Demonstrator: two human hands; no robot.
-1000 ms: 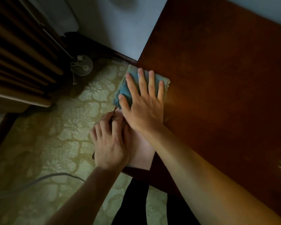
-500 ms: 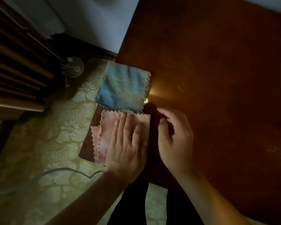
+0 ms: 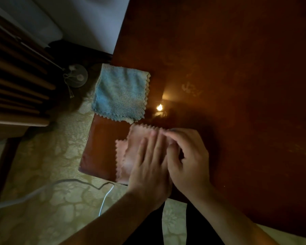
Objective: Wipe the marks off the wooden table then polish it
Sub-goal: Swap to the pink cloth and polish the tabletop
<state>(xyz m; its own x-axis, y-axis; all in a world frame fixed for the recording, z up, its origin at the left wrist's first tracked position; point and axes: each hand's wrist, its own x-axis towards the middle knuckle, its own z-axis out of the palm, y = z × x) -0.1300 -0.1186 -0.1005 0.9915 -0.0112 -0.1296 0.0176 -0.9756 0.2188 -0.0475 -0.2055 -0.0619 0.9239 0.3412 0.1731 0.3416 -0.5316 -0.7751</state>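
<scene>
The right part of the bench (image 3: 237,68) is wide bare wood where hands can pass freely. At its left edge a blue cloth (image 3: 120,92) and just beside it a pink cloth (image 3: 131,147) take the corner, with a bare strip left of the pink one.

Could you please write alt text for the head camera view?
A person's left hand presses flat on a pink cloth at the corner of a dark wooden table, while the right hand pinches the cloth's far edge. A folded blue cloth lies beyond it, overhanging the table's left edge.
</scene>
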